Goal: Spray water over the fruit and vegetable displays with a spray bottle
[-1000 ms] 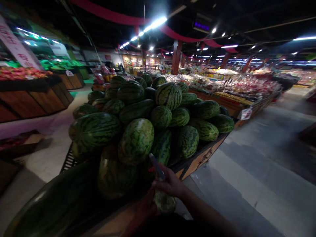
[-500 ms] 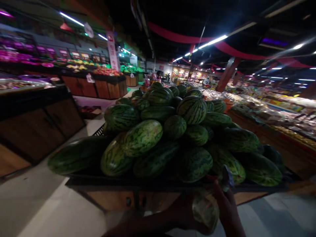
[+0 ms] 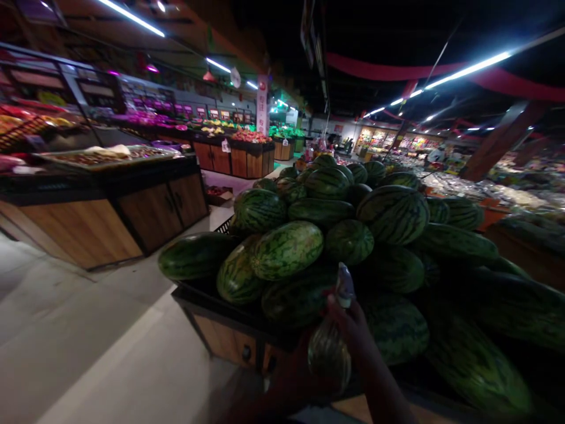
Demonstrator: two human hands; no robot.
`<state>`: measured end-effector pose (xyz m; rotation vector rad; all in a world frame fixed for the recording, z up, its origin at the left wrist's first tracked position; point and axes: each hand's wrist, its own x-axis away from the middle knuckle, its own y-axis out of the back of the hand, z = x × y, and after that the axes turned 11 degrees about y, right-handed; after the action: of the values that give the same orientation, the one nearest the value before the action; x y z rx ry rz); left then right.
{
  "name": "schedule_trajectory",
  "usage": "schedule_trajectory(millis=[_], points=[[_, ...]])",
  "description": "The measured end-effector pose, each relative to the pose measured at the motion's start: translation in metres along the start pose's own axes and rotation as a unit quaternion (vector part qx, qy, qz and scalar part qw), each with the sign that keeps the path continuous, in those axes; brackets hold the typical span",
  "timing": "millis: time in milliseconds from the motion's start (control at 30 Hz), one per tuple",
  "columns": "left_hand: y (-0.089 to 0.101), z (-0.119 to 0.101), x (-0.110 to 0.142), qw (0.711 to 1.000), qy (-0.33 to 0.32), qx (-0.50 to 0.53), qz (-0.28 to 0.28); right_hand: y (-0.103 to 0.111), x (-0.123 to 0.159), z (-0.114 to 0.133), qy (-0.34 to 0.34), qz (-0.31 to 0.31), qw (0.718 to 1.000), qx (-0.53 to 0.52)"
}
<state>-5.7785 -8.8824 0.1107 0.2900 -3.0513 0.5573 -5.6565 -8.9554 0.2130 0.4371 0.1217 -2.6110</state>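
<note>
My right hand [image 3: 346, 321] is closed around the neck of a clear, shiny bundle [image 3: 329, 356], like a filled plastic bag; its exact kind is too dark to tell. A narrow greyish top [image 3: 345, 282] sticks up above the fingers. My left hand [image 3: 298, 368] lies in shadow against the bundle's left side, its fingers hidden. Both hands are at the front edge of a large pile of striped watermelons. A pale green watermelon [image 3: 289, 250] lies just beyond them, and a darker watermelon [image 3: 392, 327] is right of my right hand.
The melons rest on a black-edged wooden stand [image 3: 220, 335]. To the left, across a tiled floor [image 3: 110, 347], stands a wooden display counter [image 3: 83, 229] with a tray on top. Farther back are a fruit counter [image 3: 241, 159] and a white pillar sign [image 3: 262, 106].
The view has swung left and moved nearer the pile, so the melons appear farther right. My hands, with the bundle, appear farther left and a little higher, in front of the melons.
</note>
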Motion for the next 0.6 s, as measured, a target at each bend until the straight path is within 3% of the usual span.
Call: schedule_trajectory(millis=[167,267,333,467,600], points=[[0.034,-0.03,0.017,0.988,-0.06,0.002,-0.146,-0.072,-0.03,0.013,0.033,0.166,0.984,-0.047],[0.045,-0.048,0.022,0.972,-0.055,-0.015,-0.23,-0.098,-0.042,0.02,0.065,0.23,0.97,-0.055],[0.051,-0.055,0.019,0.969,-0.06,-0.025,-0.24,-0.105,-0.047,0.023,0.066,0.236,0.967,-0.07],[0.053,-0.06,-0.001,0.984,-0.057,-0.047,-0.161,-0.089,-0.061,0.024,0.033,0.17,0.979,-0.102],[0.027,-0.064,-0.038,0.994,-0.053,-0.077,-0.058,-0.035,-0.071,0.026,0.011,0.019,0.997,-0.069]])
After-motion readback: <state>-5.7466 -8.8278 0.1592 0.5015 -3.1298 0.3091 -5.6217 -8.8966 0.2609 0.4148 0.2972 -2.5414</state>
